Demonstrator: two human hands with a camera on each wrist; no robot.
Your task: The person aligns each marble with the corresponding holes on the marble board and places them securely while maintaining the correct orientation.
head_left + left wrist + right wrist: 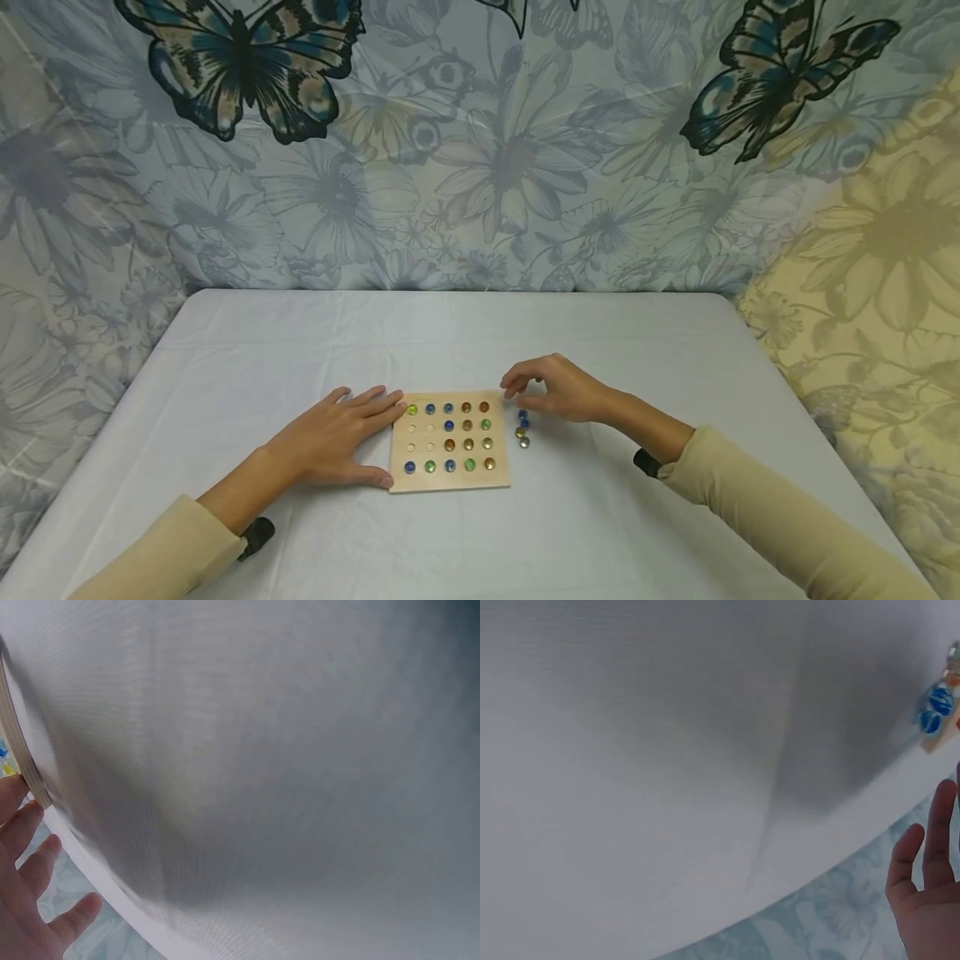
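A light wooden board lies on the white cloth, with rows of round hollows. Glass marbles in blue, green, amber and brown sit in most hollows; several hollows at the left of the middle rows hold none. My left hand lies spread at the board's left side, fingertips at the upper left corner and thumb at the lower left. Over the upper right corner hovers my right hand, fingers bent loosely, thumb and forefinger apart. No marble shows between them. Below it several loose marbles lie beside the board.
White cloth covers the table around the board. Behind it hangs a fabric backdrop with butterflies and flowers. A dark wrist device sits at the left cuff, another at the right.
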